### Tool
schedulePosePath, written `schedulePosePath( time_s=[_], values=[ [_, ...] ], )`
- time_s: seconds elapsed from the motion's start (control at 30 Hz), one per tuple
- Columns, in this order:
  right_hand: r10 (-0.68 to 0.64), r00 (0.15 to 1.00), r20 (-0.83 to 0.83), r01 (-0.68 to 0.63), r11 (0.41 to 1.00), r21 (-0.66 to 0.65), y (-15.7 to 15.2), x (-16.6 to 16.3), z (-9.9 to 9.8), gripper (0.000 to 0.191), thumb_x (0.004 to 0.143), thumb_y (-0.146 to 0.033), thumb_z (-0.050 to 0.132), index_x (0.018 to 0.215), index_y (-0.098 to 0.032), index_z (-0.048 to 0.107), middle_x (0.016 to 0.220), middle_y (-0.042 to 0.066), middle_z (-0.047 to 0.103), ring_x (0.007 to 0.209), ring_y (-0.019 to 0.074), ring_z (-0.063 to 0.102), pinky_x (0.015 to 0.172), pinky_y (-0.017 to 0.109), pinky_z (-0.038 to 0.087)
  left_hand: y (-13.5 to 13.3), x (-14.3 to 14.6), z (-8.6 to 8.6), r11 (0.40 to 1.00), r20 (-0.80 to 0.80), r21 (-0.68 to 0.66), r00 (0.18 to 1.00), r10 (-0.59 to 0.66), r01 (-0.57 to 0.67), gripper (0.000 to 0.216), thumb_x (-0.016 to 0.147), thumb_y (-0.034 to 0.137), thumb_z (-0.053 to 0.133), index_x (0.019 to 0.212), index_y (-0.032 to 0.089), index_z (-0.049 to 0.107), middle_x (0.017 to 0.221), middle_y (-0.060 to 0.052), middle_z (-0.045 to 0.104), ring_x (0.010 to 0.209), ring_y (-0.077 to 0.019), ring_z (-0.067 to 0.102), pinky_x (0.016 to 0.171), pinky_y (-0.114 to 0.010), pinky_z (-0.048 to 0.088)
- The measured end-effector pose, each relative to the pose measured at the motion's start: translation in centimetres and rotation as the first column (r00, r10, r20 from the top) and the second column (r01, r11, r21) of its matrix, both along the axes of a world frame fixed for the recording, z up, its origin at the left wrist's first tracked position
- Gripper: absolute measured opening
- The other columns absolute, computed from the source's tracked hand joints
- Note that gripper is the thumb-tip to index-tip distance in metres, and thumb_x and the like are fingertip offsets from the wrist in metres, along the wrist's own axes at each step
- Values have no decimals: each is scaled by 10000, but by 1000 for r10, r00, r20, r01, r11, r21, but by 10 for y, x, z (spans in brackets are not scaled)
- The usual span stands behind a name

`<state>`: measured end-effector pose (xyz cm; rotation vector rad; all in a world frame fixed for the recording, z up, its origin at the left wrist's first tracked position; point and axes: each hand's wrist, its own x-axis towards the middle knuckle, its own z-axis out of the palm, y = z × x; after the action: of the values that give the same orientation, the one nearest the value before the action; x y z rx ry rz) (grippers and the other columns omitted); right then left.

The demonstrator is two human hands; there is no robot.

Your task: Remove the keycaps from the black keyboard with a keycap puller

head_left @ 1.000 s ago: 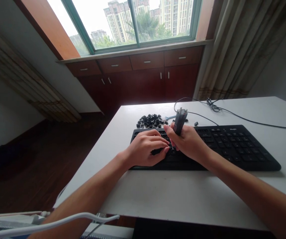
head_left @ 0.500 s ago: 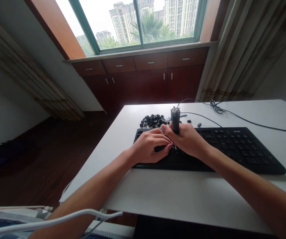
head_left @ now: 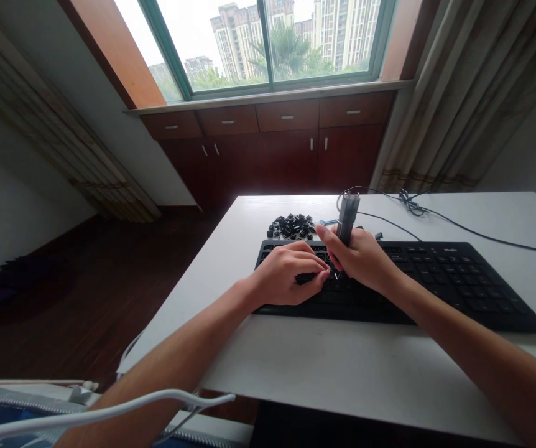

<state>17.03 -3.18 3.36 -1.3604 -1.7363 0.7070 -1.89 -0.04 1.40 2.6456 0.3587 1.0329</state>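
A black keyboard (head_left: 440, 283) lies on the white table, and several keys at its left half are off. My right hand (head_left: 365, 258) is wrapped round a black-handled tool (head_left: 348, 214) with small metal parts at its upper end. A thin metal tip shows below that hand, down at the keyboard. My left hand (head_left: 291, 272) rests over the keyboard's left part, thumb and forefinger pinched together close to the tip. Whatever is between those fingers is too small to make out. Behind the keyboard sits a pile of loose black keycaps (head_left: 292, 226).
A thin blue item (head_left: 328, 222) lies beside the keycaps. A black cable (head_left: 464, 232) with a tied bundle runs along the table's back right. At the lower left, a white curved tube (head_left: 156, 396) crosses before the table edge (head_left: 319, 403).
My right hand has lifted slightly away from the left one, and the tool in it has gone from upright to leaning right. The left hand stays pinched over the keyboard. The whole view has shifted slightly.
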Motion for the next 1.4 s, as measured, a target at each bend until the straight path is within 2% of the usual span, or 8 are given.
schedulePosePath(
  time_s=[0.33, 0.63, 0.77, 1.0, 1.13, 1.3, 1.4],
  values=[
    [3, 999, -44, -3, 1000, -1, -1, -1, -1, 611, 957, -671, 444, 564, -205, 480, 492, -10, 522, 437, 118, 465, 494, 273, 373, 1, 0, 1, 999, 18, -32, 1000, -11, 12, 129, 887, 177, 635, 867, 188, 761, 868, -40, 796, 793, -175, 697, 765, -312, 612],
    [10, 1000, -16, -10, 1000, 7, -2, -3, -6, 596, 963, -649, 455, 565, -205, 480, 483, -15, 518, 440, 122, 474, 503, 273, 377, 0, 1, 0, 999, 18, -45, 1000, -10, 11, 155, 897, 184, 619, 863, 195, 769, 854, -44, 795, 782, -180, 697, 748, -319, 618],
    [74, 996, -44, -73, 997, 25, -2, -1, -6, 544, 999, -570, 448, 596, -206, 470, 522, -27, 519, 461, 112, 463, 547, 277, 401, 0, 1, 0, 999, 29, -37, 999, -15, 16, 147, 886, 169, 625, 856, 188, 767, 840, -42, 795, 769, -180, 700, 738, -319, 620],
    [346, 932, -112, -340, 938, 66, 5, 9, -7, 429, 1020, -484, 468, 693, -208, 484, 592, -37, 511, 539, 110, 453, 580, 265, 405, 0, 0, 0, 999, 34, 42, 999, 2, -3, 130, 870, 157, 634, 850, 203, 753, 842, -20, 795, 752, -171, 709, 738, -314, 614],
    [372, 913, -169, -363, 928, 83, 6, 10, -8, 396, 1024, -456, 469, 717, -207, 488, 600, -39, 505, 558, 114, 458, 593, 268, 404, -1, 0, 0, 994, 26, 113, 1000, -5, 2, 108, 852, 154, 642, 838, 203, 737, 838, -19, 792, 741, -172, 721, 728, -309, 610],
    [409, 876, -256, -413, 910, 40, 10, 5, -9, 371, 1011, -399, 493, 695, -204, 477, 561, -46, 497, 509, 103, 435, 519, 255, 355, -1, -1, 3, 989, 26, 143, 999, 19, -23, 109, 856, 152, 633, 795, 196, 711, 790, -26, 776, 728, -167, 730, 727, -296, 605],
    [438, 857, -273, -447, 894, 31, 17, 0, -11, 372, 989, -364, 527, 660, -200, 466, 544, -46, 490, 482, 93, 426, 477, 244, 324, -1, -3, 4, 982, 8, 189, 999, -33, 31, 100, 843, 145, 639, 779, 194, 699, 799, -17, 777, 760, -165, 736, 747, -284, 614]
  ],
)
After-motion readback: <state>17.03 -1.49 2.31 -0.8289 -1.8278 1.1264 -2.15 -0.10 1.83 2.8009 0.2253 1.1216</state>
